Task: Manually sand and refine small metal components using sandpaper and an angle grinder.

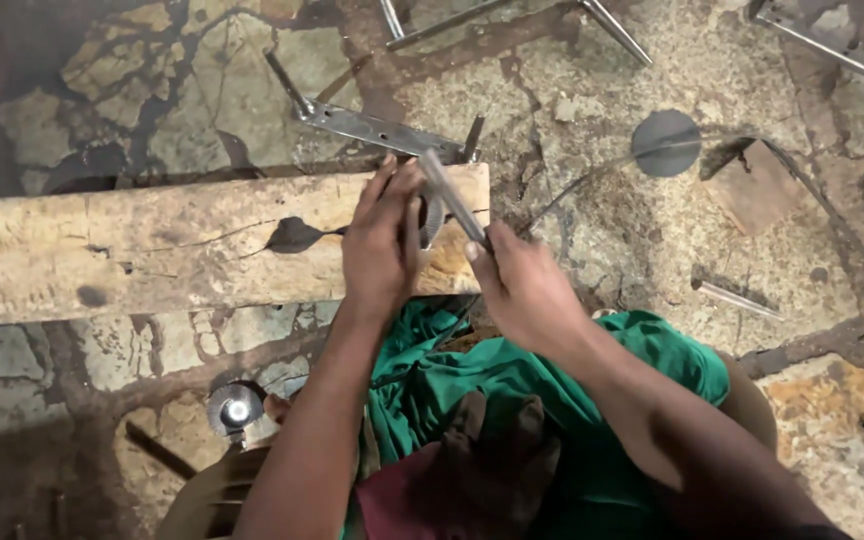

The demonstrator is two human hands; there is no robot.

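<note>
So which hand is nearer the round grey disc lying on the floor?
Right. The right hand grips a metal rod at the plank's end, on the disc's side. The left hand lies flat on the plank, farther from the disc.

Metal workshop, cracked stone floor point(592, 230), scattered metal rods point(737, 298), worn plank point(152, 245)

— How many discs do you see?

— Three: one under my left hand point(382, 245) on the wooden plank point(152, 245), a dark one point(665, 142) on the floor, a shiny one point(235, 410) by my knee.

— And flat strips?

— One perforated strip point(372, 128) behind the plank, one narrow bar point(452, 198) in my right hand point(524, 290).

— Loose rods?

— One short rod point(735, 298) on the right. One brick point(757, 188) too.
</note>
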